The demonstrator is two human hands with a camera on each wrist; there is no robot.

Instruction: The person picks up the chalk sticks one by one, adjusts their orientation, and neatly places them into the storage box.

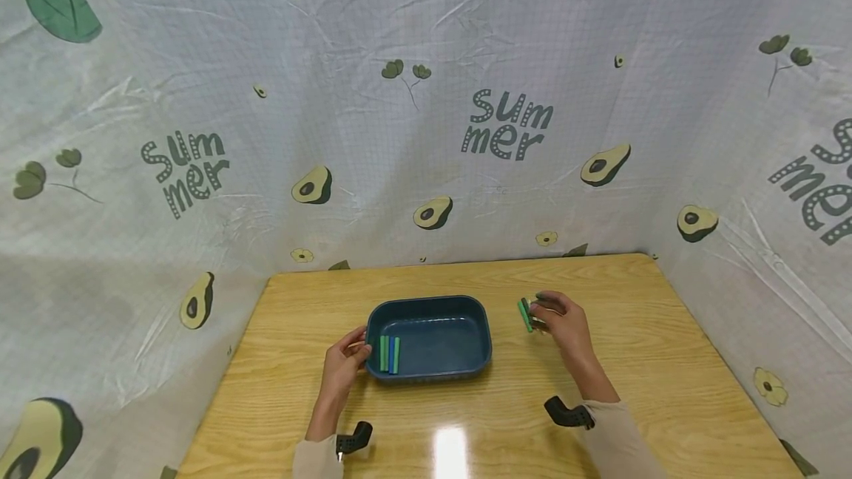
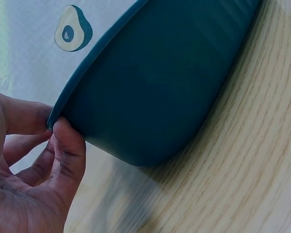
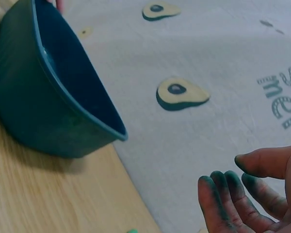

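A dark blue plastic basin (image 1: 439, 350) stands on the table, with several green and blue chalk-like sticks (image 1: 396, 355) side by side at its left end. My left hand (image 1: 342, 369) pinches the basin's left rim between thumb and fingers, as the left wrist view shows up close. To the right of the basin, my right hand (image 1: 562, 327) hovers at a few more sticks, among them a green stick (image 1: 525, 316); part of this group is hidden beneath the hand. In the right wrist view, the thumb and fingers (image 3: 264, 162) stand apart with nothing between them, their tips stained dark green.
The wooden table (image 1: 426, 423) has a white sheet (image 1: 373, 242) printed with avocados and lettering hanging behind it and at both sides. A black camera mount (image 1: 354, 437) sits on the left wrist, another black mount (image 1: 568, 412) on the right.
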